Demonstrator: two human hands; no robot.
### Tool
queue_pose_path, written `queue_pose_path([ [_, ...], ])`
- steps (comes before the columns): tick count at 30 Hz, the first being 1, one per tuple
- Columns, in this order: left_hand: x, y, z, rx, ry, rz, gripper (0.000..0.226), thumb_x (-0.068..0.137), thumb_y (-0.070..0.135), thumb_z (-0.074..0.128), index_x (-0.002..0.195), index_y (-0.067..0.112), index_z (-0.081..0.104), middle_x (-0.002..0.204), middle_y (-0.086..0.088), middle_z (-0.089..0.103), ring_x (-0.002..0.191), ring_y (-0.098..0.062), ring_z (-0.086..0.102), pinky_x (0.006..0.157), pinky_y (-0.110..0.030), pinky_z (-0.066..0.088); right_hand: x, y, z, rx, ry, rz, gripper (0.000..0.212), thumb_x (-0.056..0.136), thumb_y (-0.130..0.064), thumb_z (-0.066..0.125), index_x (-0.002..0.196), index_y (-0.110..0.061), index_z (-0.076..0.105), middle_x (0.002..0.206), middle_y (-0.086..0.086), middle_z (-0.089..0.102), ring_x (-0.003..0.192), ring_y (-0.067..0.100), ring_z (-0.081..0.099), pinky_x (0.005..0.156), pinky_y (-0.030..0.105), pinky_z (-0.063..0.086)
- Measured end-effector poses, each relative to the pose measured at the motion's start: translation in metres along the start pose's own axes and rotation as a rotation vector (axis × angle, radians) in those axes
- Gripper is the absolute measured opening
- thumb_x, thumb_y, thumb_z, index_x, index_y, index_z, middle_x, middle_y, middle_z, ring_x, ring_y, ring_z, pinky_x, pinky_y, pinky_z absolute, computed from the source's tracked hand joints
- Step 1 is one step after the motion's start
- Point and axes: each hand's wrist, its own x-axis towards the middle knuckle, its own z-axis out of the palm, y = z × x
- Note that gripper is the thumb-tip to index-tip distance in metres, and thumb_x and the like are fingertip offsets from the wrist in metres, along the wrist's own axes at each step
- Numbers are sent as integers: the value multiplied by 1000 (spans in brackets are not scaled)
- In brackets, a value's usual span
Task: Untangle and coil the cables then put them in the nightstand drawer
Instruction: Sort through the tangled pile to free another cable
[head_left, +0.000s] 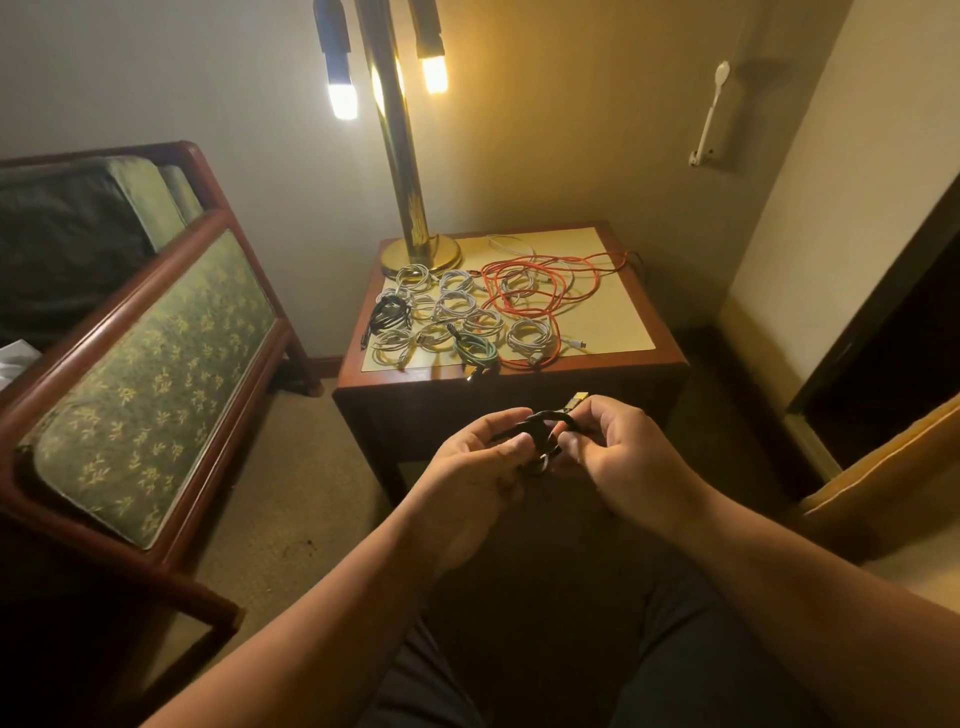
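1. On the brown wooden nightstand (618, 312) we count one black cable coil (387, 312), roughly ten white cable coils (454, 304), one green cable coil (475, 348) and one loose orange cable (540, 291).
2. Just in front of it, our left hand (478, 457) and right hand (618, 457) both pinch one small black cable bundle (540, 421), its gold plug poking up.

Bare forearms (332, 613) — dark trousers (524, 639) (plain).

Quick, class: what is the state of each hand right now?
Left hand: closed, holding the black cable.
Right hand: closed, holding the same black cable.
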Motion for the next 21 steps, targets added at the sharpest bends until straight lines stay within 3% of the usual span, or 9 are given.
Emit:
queue_pose_path([
  [4, 2, -3, 3, 97, 76, 68, 66, 62, -4, 73, 123, 17, 60, 105, -13, 62, 81, -17, 70, 62, -29, 57, 0, 4, 5, 132, -21, 116, 6, 100, -9, 58, 105, -9, 62, 95, 10, 67, 77, 9, 73, 65, 23, 60],
  [9, 3, -3, -2, 332, 193, 289, 65, 63, 5, 73, 123, 25, 58, 108, -15, 70, 105, -27, 70, 85, -40, 60, 4, 5, 2, 370, 76, 235, 15, 98, -3, 60, 111, -10, 62, 102, 14, 63, 80, 19, 69, 61, 29, 61],
  [12, 0, 0, -4, 403, 156, 362, 66, 68, 7, 74, 129, 26, 57, 103, -9, 76, 105, -28, 72, 87, -44, 61, 2, 6, 1, 313, 85, 176, 10, 100, -7, 59, 107, -12, 63, 92, 11, 64, 75, 16, 68, 61, 32, 62],
  [16, -1, 10, -8, 431, 150, 423, 70, 73, 4, 79, 136, 22, 55, 112, -10, 75, 103, -30, 73, 88, -48, 60, 5, 5, -4, 306, 84, 164, 10, 103, -11, 54, 107, -12, 64, 82, 8, 62, 67, 12, 63, 61, 36, 61],
  [21, -1, 17, -10, 616, 224, 531, 59, 83, -3, 76, 136, 16, 58, 110, -2, 77, 103, -18, 74, 86, -46, 62, 4, 1, -8, 234, 38, 196, 23, 107, -18, 42, 100, -11, 63, 69, 6, 56, 59, 13, 54, 55, 33, 51],
])
